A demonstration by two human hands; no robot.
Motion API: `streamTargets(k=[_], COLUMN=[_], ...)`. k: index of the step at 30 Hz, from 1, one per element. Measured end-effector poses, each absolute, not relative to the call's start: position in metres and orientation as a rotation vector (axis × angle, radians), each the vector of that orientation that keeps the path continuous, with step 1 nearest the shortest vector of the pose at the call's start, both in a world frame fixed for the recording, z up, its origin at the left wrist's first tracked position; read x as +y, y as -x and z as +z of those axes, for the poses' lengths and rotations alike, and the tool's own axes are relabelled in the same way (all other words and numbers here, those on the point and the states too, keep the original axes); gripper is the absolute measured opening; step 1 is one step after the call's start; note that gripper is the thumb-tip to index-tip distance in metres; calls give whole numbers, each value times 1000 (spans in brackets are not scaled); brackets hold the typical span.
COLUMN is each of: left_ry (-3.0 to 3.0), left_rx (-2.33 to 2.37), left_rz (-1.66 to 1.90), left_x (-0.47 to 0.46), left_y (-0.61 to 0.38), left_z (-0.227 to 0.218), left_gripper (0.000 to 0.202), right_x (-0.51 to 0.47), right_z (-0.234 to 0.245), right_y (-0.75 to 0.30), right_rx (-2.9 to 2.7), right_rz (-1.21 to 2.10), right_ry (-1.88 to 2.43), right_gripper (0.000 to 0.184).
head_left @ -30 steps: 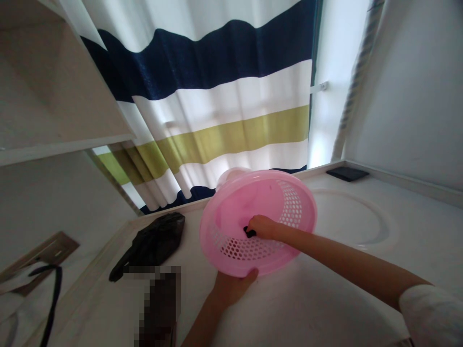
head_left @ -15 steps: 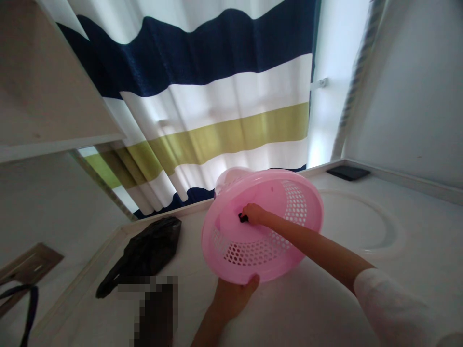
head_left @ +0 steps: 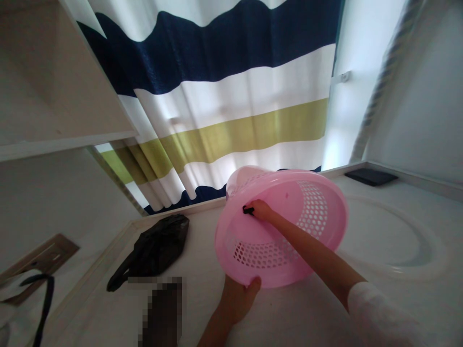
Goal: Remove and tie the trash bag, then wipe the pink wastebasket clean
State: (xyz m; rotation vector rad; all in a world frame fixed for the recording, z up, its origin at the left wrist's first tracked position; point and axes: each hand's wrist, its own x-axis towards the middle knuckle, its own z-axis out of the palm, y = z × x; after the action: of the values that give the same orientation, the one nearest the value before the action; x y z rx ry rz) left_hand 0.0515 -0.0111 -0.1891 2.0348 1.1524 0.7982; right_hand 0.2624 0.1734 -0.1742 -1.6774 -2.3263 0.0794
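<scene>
A pink plastic basket [head_left: 318,212] with a perforated wall lies tipped on its side on a white surface, its mouth facing me. My left hand [head_left: 238,301] grips the basket's near rim from below, thumb over the edge. My right hand [head_left: 261,210] reaches deep inside the basket and is closed on a small black object [head_left: 248,210] pressed against the basket's bottom.
A black plastic bag [head_left: 155,248] lies on the white surface [head_left: 202,260] left of the basket. A round recess [head_left: 405,231] and a dark flat object [head_left: 371,176] are to the right. A striped curtain [head_left: 231,96] hangs behind, a shelf [head_left: 54,96] at upper left.
My right hand has pushed deeper into the basket with the small black object, from the lower wall toward the bottom. The basket has tilted up slightly; my left hand stays on the rim.
</scene>
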Motion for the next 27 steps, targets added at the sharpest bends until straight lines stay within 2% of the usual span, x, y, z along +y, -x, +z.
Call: streamTargets(k=[7, 10, 17, 27], left_ry=[-2066, -2193, -2403, -2499], left_rx=[1168, 1110, 1061, 1051], left_rz=[901, 788, 676, 698], left_x=[-10, -11, -16, -16], left_y=[-52, -54, -56, -58], left_z=[-190, -184, -179, -183], left_gripper=[60, 66, 51, 52], right_x=[175, 172, 160, 114], right_z=[-180, -178, -171, -159], right_y=[-257, -255, -252, -253], right_rx=[-2233, -2220, -2290, -2421], right_rz=[160, 131, 75, 77], right_ry=[1605, 1641, 1663, 1684], right_gripper=[33, 33, 33, 29])
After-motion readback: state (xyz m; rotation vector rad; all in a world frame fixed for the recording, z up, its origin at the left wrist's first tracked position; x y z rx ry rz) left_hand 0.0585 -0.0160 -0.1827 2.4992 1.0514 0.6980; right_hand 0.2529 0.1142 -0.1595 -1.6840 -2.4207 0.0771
